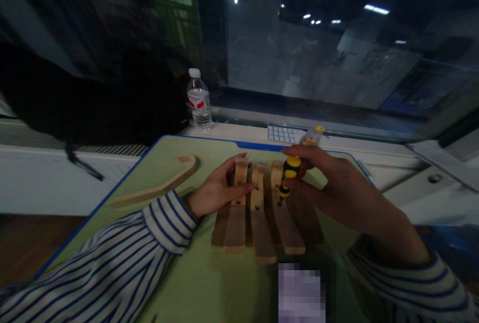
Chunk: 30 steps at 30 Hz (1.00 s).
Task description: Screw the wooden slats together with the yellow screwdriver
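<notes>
Taking the wooden board as the centre of our clock, we have it lying on the green table with three curved wooden strips side by side across it: the left strip, the middle strip and the right strip.

Our left hand comes in from 8 o'clock, its wrist low beside the board. It is half open: the thumb stretches flat over the left strip towards 3 o'clock, its tip reaching the middle strip, while the fingers bend round towards the left strip's 12 o'clock end. Whether the hidden fingers grip underneath, we cannot tell.

Our right hand enters from 4 o'clock, forearm slanting up towards 10, and sits at 2 o'clock. Thumb and fingers pinch closed round a yellow and black screwdriver, its handle leaning to 1 o'clock and its lower end pointing down to 7, at the right strip near a hole. We cannot tell whether the tip is seated.

A loose wooden hook lies near 9 o'clock on the table; a water bottle stands at 11.
</notes>
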### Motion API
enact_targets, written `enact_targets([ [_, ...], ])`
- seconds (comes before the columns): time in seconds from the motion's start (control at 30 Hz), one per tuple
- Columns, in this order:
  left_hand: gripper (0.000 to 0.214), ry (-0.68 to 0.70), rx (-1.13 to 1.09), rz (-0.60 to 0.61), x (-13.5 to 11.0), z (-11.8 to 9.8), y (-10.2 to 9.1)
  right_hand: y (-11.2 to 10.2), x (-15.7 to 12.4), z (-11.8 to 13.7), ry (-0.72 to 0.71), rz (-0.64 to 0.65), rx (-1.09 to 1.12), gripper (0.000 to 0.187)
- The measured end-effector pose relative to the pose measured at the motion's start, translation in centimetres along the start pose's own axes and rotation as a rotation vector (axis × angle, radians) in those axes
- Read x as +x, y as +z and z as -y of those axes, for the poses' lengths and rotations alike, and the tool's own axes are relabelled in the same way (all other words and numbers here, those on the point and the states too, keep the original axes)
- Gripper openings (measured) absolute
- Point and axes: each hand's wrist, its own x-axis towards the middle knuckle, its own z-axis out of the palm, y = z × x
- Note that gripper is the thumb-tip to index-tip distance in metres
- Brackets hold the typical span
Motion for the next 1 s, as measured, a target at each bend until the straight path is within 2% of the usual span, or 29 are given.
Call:
enact_targets([
  [0.17,0.077,0.043,-0.004,0.020,0.05,0.10,-0.01,-0.09,0.06,0.19,-0.016,0.020,0.011,0.033],
  [0.4,0.078,0.018,-0.009,0.009,-0.03,-0.04,0.06,-0.11,-0.07,0.09,-0.011,0.007,-0.011,0.040],
  [1.0,0.078,0.040,0.026,0.012,0.03,0.13,-0.02,-0.09,-0.13,-0.03,0.017,0.004,0.054,0.033],
])
